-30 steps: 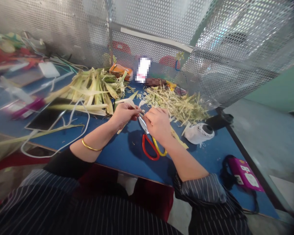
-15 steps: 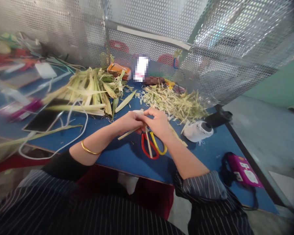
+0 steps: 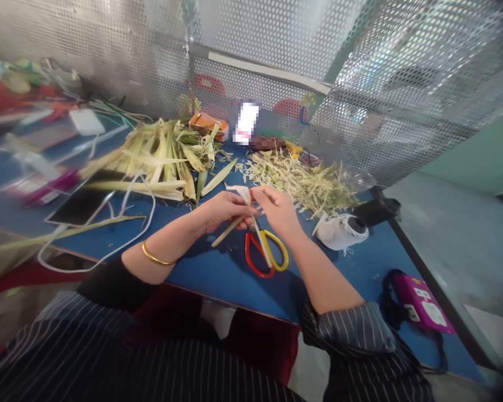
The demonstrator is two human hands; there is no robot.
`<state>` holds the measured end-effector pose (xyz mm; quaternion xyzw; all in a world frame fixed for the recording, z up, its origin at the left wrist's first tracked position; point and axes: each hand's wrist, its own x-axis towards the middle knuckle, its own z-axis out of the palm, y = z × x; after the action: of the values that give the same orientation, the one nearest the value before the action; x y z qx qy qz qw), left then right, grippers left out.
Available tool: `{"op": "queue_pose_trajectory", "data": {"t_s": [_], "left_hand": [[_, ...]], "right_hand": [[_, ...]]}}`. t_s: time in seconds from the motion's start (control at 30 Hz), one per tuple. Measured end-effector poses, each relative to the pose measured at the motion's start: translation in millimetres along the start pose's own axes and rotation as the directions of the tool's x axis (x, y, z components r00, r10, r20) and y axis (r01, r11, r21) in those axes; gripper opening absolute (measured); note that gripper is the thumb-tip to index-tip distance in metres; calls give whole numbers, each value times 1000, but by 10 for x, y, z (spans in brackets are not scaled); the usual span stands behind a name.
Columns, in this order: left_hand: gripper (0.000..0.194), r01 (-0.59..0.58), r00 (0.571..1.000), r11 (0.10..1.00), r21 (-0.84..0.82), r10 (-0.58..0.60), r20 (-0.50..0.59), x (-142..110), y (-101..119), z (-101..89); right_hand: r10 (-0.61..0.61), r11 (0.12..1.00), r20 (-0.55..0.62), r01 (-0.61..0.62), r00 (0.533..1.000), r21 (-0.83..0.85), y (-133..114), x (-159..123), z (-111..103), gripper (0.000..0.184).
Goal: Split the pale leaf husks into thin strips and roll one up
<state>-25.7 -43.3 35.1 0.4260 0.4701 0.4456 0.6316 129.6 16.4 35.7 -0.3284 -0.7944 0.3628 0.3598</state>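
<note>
My left hand (image 3: 222,211) pinches a folded, pale corn husk strip (image 3: 243,193) above the blue table. Two narrow ends hang below the fingers, one slanting left and one slanting right. Facing it, my right hand (image 3: 281,213) has thumb and fingertips closed at the upper edge of the same husk; the exact grip is partly hidden. Beneath the hands lie scissors (image 3: 285,255) with one red and one yellow handle loop, their blades largely covered. The right-hand husk end crosses over the handles.
Long husks (image 3: 159,151) are heaped at back left, shredded husk (image 3: 293,170) at back right. A white thread cone (image 3: 337,231) lies on its side by a black cylinder (image 3: 373,206). A white cable (image 3: 151,209) loops at left; a magenta box (image 3: 423,301) sits right. Perforated metal panels (image 3: 260,28) stand behind.
My right hand has shifted slightly away from the left, and more of the folded pale husk shows between them. The whole view has moved a little.
</note>
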Motion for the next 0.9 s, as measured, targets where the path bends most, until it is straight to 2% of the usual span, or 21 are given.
{"op": "queue_pose_trajectory", "data": {"t_s": [0.07,0.13,0.2,0.27,0.3,0.33,0.37,0.47,0.53,0.6,0.8,0.9], "left_hand": [[24,1,999,999,-35,-2,-36,7,23,-48],[25,1,995,998,-56,-7,-100,25,30,-83],[20,-12,982,993,-114,-10,-186,49,23,-97],[15,-58,968,976,-209,3,-252,70,14,-92],[15,-92,962,963,-254,20,-272,77,13,-86],[14,-130,958,949,-288,45,-285,80,13,-80],[13,-168,954,936,-309,75,-291,81,17,-74],[11,-228,949,918,-324,136,-285,73,27,-60],[9,-230,953,921,-313,148,-264,71,26,-52],[8,-231,953,925,-301,153,-260,75,14,-44],[5,-304,919,911,-277,204,-337,105,-35,-27],[5,-307,916,913,-268,207,-343,112,-36,-36]], "right_hand": [[-12,999,56,14,998,-29,59,41,-87,29],[-6,997,14,7,1000,-78,108,67,-151,25],[-59,986,-150,34,987,-164,117,63,-181,23],[-201,944,-321,95,925,-316,74,26,-172,25],[-274,910,-358,121,893,-396,37,-2,-152,22],[-328,875,-351,142,877,-462,-4,-33,-122,20],[-351,852,-314,161,882,-498,-44,-66,-82,20],[-269,865,-115,187,956,-466,-111,-144,70,23],[-194,890,-46,157,980,-427,-99,-166,161,23],[-157,906,-37,129,987,-402,-66,-167,213,23],[-188,925,30,187,982,-331,-44,-146,195,23],[-85,969,20,87,996,-229,-47,-143,213,23]]}}
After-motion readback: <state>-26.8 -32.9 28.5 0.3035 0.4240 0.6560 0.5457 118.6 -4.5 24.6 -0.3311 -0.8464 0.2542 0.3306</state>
